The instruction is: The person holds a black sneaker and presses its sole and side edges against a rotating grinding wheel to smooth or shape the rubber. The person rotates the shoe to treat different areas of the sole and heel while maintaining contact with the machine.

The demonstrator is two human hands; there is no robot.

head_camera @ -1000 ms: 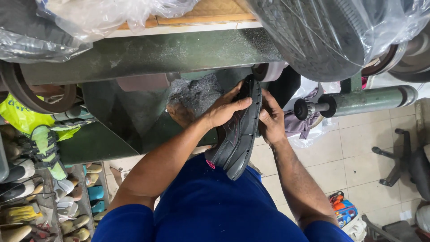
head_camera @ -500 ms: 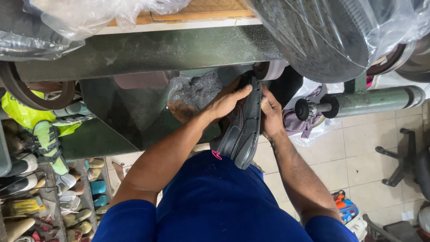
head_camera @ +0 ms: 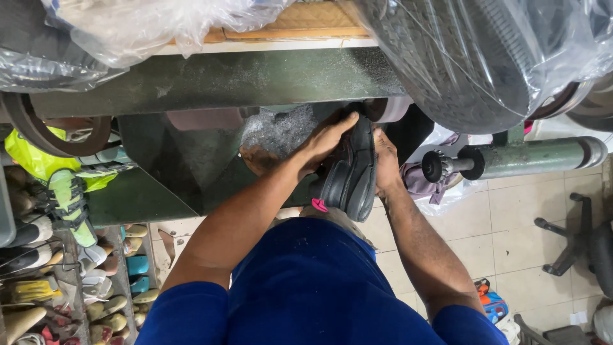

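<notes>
Dark grey shoe (head_camera: 350, 182) is pinched between left hand (head_camera: 325, 142) and right hand (head_camera: 385, 160) | toe pressed at green grinding machine (head_camera: 211, 83) | both grips are best kept firm, pressure light and even.

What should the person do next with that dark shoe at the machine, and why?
Probably ease the dark shoe a little further up against the grinding wheel. Both the left hand and right hand grip it, sole edge toward the wheel, with dust piled just beside.

Head camera, steeply downward, close above
</notes>
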